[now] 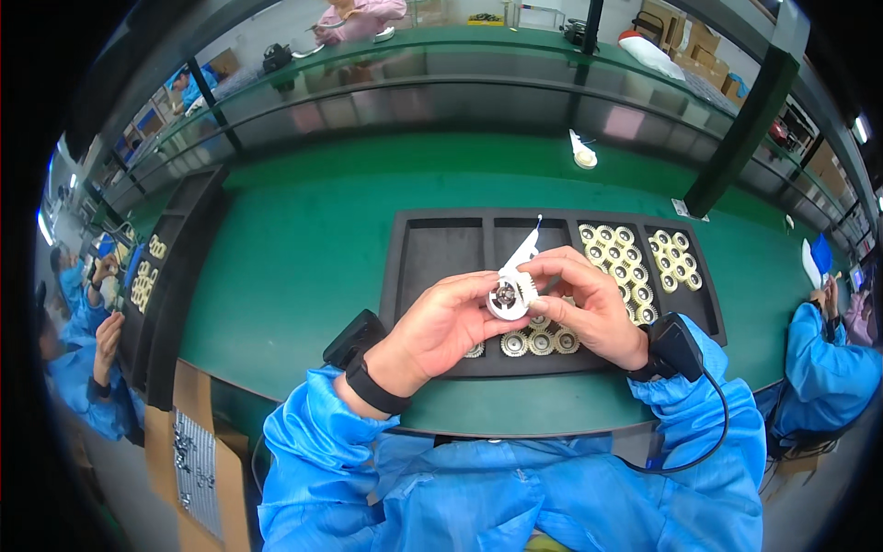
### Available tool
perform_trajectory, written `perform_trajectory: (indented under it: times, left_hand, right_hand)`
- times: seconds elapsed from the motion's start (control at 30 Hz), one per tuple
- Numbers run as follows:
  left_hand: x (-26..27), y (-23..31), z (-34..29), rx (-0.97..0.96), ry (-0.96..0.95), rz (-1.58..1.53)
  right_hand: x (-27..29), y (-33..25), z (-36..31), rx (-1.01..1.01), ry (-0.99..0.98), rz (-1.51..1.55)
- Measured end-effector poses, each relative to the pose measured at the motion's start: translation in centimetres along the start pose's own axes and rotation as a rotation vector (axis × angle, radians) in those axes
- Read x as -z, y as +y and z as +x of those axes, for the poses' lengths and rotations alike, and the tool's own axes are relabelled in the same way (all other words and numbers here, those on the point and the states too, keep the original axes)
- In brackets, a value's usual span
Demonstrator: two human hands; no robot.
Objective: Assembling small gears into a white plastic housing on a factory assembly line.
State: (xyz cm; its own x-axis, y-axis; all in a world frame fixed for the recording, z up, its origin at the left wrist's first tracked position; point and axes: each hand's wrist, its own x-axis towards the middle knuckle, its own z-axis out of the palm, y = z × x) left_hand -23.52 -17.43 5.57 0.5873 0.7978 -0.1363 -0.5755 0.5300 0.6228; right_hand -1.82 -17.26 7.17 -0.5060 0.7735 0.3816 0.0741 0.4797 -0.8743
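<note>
My left hand (448, 324) is closed around a white round plastic housing (501, 311) with a long thin arm pointing up and away. Metal parts show inside its open face. My right hand (593, 304) pinches the toothed, gear-like edge of the same housing from the right, thumb and fingers touching it. Both hands are above a black foam tray (441, 260) with compartments. Cream gears with dark centres (625, 253) fill a compartment right of my right hand, and more gears (541, 343) lie below my hands, partly hidden by them.
Another white part with an arm (584, 156) lies at the back of the green table (303, 212). A dark post (740, 138) rises at the back right. Co-workers in blue sleeves (828, 359) sit at both sides. Further left are a black tray (184, 248) and a cardboard box (161, 460).
</note>
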Motion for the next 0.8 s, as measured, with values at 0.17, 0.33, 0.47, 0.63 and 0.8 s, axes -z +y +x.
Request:
perform_trajectory:
  times: [0.17, 0.33, 0.47, 0.63, 0.8]
  left_hand:
    - [-0.2, 0.1, -0.4, -0.043, -0.041, 0.023]
    - [-0.2, 0.1, -0.7, -0.044, -0.032, 0.083]
    - [-0.4, 0.0, -0.9, -0.065, 0.001, 0.169]
    - [-0.1, -0.1, -0.9, -0.051, 0.021, 0.243]
    - [-0.2, -0.1, -0.9, -0.055, -0.055, 0.297]
  right_hand:
    - [0.0, 0.4, 0.2, -0.053, -0.038, 0.088]
    - [-0.2, 0.1, 0.3, -0.056, -0.036, 0.031]
    - [-0.2, -0.3, 0.4, -0.054, -0.033, -0.106]
    - [-0.2, -0.6, 0.0, 0.173, -0.024, -0.338]
    - [-0.6, -1.2, -0.4, 0.226, 0.012, -0.367]
